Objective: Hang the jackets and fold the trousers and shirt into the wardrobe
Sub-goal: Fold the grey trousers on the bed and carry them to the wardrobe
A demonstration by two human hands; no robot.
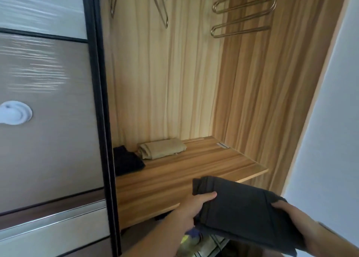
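Left hand (191, 206) and right hand (289, 213) each grip one end of the folded grey garment (242, 214), held flat at the front edge of the shelf (174, 181). Folded black (126, 160) and beige (161, 148) garments lie at the shelf's back left; hangers (242, 14) hang above

Single head-worn view, wide-angle, tilted so verticals lean. Faces forward and slightly down into the open wardrobe (194, 72), close enough for the shelf (194, 167) to fill the middle. Sliding door (48, 120) crowds the left edge, pale wall (330, 120) the right. Metal hangers (242, 14) cut off at the top edge. Both forearms enter from the bottom, nearest the lens. No second view to overlap.
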